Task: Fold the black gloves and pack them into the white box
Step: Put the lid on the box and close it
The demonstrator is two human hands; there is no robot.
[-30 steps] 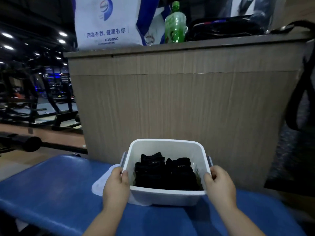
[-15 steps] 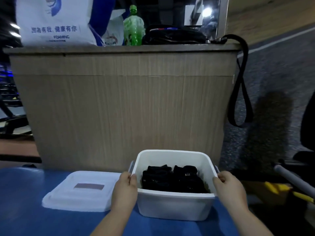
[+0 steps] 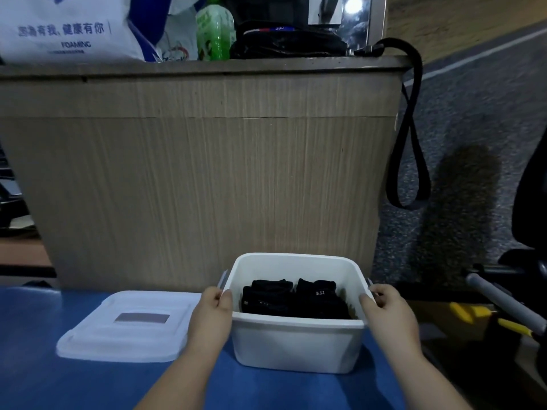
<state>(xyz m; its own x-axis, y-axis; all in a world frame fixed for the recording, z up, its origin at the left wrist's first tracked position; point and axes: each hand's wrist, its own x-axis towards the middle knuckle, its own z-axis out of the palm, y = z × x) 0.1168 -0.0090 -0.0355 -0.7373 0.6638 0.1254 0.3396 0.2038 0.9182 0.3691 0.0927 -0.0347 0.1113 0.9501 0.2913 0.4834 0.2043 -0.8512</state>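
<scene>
The white box [image 3: 296,344] stands on the blue padded bench [image 3: 44,380], close to its right end. Folded black gloves [image 3: 291,298] lie inside it side by side, one showing a small white print. My left hand [image 3: 211,316] grips the box's left rim, thumb inside the wall. My right hand [image 3: 387,315] holds the right rim by the side handle. The box's white lid [image 3: 124,329] lies flat on the bench just left of my left hand.
A wood-grain counter [image 3: 207,173] rises right behind the box. On it stand a white-and-blue bag [image 3: 68,28], a green bottle [image 3: 214,31] and a black bag [image 3: 290,44] whose strap [image 3: 410,128] hangs down the right side. Gym equipment with yellow parts [image 3: 485,318] sits lower right.
The box, held in both hands, has slid right along the bench off the lid, which now lies uncovered to its left. The view has swung right too.
</scene>
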